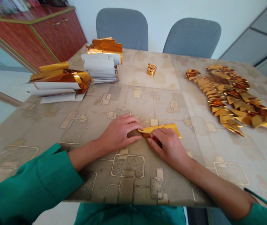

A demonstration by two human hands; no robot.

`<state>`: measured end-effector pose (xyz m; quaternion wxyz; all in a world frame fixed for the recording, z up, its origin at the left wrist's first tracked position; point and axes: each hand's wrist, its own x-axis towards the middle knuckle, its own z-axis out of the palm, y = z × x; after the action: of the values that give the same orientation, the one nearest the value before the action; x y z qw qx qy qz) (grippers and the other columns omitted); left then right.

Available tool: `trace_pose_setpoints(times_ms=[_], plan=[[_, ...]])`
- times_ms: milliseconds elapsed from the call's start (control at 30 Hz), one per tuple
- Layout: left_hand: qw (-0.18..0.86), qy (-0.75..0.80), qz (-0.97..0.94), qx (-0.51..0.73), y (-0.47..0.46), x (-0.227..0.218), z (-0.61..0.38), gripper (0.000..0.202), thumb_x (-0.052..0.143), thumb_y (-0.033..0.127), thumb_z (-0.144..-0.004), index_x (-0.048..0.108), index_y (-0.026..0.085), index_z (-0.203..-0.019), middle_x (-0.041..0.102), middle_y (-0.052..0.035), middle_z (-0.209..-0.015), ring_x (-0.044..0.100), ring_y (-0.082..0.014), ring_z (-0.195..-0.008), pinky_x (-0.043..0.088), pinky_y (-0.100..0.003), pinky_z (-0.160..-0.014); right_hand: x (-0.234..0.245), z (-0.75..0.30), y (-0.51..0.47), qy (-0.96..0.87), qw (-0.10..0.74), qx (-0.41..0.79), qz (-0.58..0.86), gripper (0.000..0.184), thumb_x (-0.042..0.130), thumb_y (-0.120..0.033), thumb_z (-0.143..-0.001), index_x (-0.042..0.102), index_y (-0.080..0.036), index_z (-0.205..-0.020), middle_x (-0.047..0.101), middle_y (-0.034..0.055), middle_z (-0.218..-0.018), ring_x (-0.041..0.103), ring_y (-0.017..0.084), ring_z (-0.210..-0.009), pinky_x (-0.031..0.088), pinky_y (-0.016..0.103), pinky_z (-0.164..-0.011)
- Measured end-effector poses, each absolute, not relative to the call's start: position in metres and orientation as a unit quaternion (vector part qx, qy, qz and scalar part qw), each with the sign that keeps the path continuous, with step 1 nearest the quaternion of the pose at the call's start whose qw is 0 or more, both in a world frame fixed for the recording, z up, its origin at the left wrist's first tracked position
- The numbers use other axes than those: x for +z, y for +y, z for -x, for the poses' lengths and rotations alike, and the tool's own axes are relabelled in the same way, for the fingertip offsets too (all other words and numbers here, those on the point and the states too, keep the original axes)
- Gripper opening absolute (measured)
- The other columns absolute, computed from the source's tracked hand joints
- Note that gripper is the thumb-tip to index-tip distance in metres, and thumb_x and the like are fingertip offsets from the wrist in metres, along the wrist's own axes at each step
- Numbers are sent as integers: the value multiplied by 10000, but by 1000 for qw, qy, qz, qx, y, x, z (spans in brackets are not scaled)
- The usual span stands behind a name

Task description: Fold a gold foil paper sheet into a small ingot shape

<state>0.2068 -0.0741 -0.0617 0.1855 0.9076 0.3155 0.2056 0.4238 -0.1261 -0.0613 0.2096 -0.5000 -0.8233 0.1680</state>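
A gold paper strip lies on the surface, its long axis running left to right. The left hand presses its left end with flat, open fingers. The right hand curls onto its near edge; whether it pinches or only presses, I cannot tell.

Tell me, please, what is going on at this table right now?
A person in green sleeves works a folded strip of gold foil paper flat on the table. The left hand presses its left end with open fingers; the right hand lies on its near edge. Two stacks of gold-and-white sheets sit far left, a small folded gold piece stands mid-table, and a heap of folded gold triangles lies to the right.
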Motion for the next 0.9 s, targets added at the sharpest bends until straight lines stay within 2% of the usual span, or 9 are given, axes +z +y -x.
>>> trace_pose_setpoints(times_ms=[167, 533, 900], plan=[[190, 340, -900, 196, -68, -61, -208, 156, 560, 260, -924, 700, 197, -944, 627, -52, -955, 565, -196, -942, 444, -338, -830, -59, -425, -123, -819, 213, 170, 506, 197, 496, -188, -898, 467, -193, -703, 511, -8, -649, 431, 132, -605, 294, 271, -600], [166, 393, -882, 199, -67, -64, -216, 169, 592, 310, -903, 667, 174, -835, 603, -54, -971, 536, -217, -963, 420, -373, -861, -59, -423, -119, -803, 153, 96, 568, 210, 559, -214, -869, 529, -176, -665, 533, 4, -676, 468, 132, -594, 287, 269, -578], [145, 409, -879, 197, -65, -64, -216, 170, 650, 327, -857, 642, 174, -784, 592, -55, -996, 535, -231, -973, 403, -392, -850, -65, -421, -116, -807, 126, 27, 576, 219, 541, -264, -873, 563, -171, -676, 589, 22, -681, 493, 136, -561, 255, 279, -556]])
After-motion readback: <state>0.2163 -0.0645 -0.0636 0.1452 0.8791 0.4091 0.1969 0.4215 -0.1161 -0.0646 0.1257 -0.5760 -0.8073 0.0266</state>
